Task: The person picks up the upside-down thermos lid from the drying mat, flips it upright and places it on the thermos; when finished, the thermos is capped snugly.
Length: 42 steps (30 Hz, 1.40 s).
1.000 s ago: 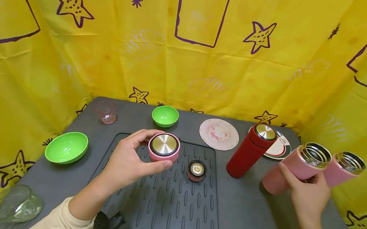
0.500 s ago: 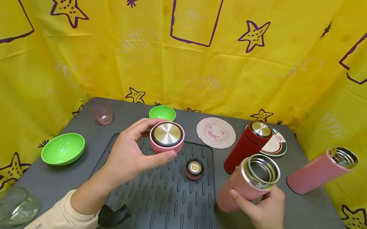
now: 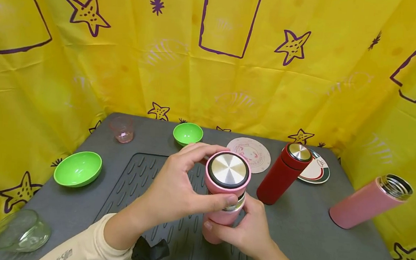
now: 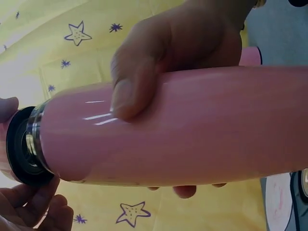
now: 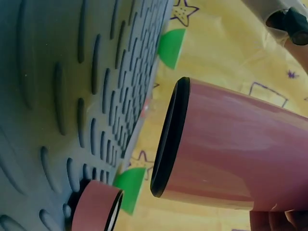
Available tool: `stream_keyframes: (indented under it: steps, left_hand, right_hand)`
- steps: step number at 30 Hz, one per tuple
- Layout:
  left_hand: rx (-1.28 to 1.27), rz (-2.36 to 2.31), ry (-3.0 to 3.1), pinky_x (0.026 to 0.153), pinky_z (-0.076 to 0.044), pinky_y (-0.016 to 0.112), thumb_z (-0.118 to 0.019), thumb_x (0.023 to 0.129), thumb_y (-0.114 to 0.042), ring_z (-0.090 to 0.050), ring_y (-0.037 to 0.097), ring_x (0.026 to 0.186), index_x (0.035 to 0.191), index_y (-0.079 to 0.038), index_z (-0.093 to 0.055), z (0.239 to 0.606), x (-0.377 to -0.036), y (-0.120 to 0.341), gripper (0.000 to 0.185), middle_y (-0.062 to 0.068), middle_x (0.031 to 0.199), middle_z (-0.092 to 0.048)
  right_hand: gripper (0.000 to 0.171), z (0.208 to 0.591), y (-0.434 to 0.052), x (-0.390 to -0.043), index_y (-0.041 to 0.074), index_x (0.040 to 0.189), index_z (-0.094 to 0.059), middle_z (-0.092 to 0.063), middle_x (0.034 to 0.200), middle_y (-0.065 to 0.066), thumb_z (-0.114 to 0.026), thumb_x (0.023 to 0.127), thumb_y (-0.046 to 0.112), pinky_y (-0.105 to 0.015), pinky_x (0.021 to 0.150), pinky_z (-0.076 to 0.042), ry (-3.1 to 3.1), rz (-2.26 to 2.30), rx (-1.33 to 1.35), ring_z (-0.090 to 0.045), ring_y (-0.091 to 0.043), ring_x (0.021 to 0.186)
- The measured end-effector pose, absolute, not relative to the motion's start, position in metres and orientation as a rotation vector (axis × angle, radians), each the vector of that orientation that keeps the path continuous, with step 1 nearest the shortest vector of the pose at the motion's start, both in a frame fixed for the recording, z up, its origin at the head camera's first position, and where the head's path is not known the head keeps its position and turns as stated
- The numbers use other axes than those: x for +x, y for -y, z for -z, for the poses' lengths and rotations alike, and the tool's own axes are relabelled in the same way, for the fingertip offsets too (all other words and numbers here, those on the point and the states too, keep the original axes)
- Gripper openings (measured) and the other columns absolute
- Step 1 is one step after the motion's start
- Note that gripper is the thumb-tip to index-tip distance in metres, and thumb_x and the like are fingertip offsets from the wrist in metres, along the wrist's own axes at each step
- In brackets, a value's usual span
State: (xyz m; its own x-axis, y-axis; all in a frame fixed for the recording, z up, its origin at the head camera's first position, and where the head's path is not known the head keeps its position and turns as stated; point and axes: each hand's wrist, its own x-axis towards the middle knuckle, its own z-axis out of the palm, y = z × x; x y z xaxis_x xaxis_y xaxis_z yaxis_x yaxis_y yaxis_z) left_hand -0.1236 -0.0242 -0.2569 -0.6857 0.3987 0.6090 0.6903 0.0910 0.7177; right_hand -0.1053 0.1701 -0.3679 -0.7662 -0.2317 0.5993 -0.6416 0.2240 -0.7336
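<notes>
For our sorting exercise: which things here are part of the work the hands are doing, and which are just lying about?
In use:
pink flask, held by the right hand
pink lid, held on its mouth by the left hand

Lying about:
red flask
open pink flask
two green bowls
pink glass

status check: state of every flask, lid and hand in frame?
pink flask: held upright, mouth meeting lid
pink lid: at flask mouth
left hand: grips lid
right hand: grips flask
red flask: capped
second pink flask: uncapped
small lid: on mat
</notes>
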Motion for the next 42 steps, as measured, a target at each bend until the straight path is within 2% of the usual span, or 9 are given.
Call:
stream_keyframes:
  steps: [15, 24, 30, 36, 42]
  left_hand:
    - [-1.164, 1.593, 2.166, 0.085, -0.049, 0.033, -0.088, 0.072, -0.025, -0.052, 0.013, 0.107, 0.126, -0.018, -0.063, 0.271, -0.130, 0.019, 0.060, -0.012, 0.117, -0.063]
    - [-1.198, 1.710, 2.158, 0.086, -0.049, 0.036, -0.086, 0.073, -0.021, -0.057, 0.015, 0.101, 0.127, -0.019, -0.064, 0.270, -0.132, 0.023, 0.058, -0.007, 0.115, -0.058]
    - [-1.253, 1.760, 2.112, 0.091, -0.049, 0.036, -0.086, 0.071, -0.013, -0.058, 0.017, 0.107, 0.134, -0.011, -0.055, 0.269, -0.134, 0.027, 0.070, -0.005, 0.121, -0.060]
    - [-1.338, 1.770, 2.087, 0.094, -0.048, 0.036, -0.081, 0.076, -0.014, -0.057, 0.018, 0.112, 0.134, -0.009, -0.053, 0.269, -0.136, 0.029, 0.064, -0.004, 0.126, -0.059]
    - [-1.261, 1.743, 2.113, 0.093, -0.047, 0.036, -0.088, 0.069, -0.019, -0.052, 0.016, 0.115, 0.138, -0.017, -0.045, 0.269, -0.133, 0.022, 0.081, -0.006, 0.126, -0.054]
  right_hand:
    - [0.054, 0.363, -0.169, -0.110, 0.017, 0.117, -0.064, -0.069, 0.109, 0.001, -0.087, 0.068, 0.015, -0.037, 0.083, -0.054, 2.124, -1.570, 0.777, -0.063, -0.021, 0.100]
    - [0.055, 0.359, -0.167, -0.110, 0.018, 0.119, -0.064, -0.069, 0.113, 0.002, -0.086, 0.069, 0.017, -0.039, 0.084, -0.053, 2.143, -1.577, 0.760, -0.062, -0.020, 0.102]
    - [0.056, 0.357, -0.166, -0.111, 0.017, 0.119, -0.063, -0.068, 0.112, 0.000, -0.086, 0.068, 0.015, -0.038, 0.085, -0.053, 2.127, -1.605, 0.776, -0.062, -0.022, 0.102]
    - [0.056, 0.355, -0.166, -0.111, 0.016, 0.119, -0.063, -0.068, 0.112, -0.001, -0.085, 0.068, 0.013, -0.038, 0.083, -0.053, 2.118, -1.631, 0.781, -0.061, -0.022, 0.101]
    - [0.049, 0.354, -0.166, -0.113, 0.014, 0.115, -0.065, -0.069, 0.108, -0.002, -0.082, 0.069, 0.009, -0.037, 0.081, -0.054, 2.097, -1.606, 0.794, -0.063, -0.022, 0.097]
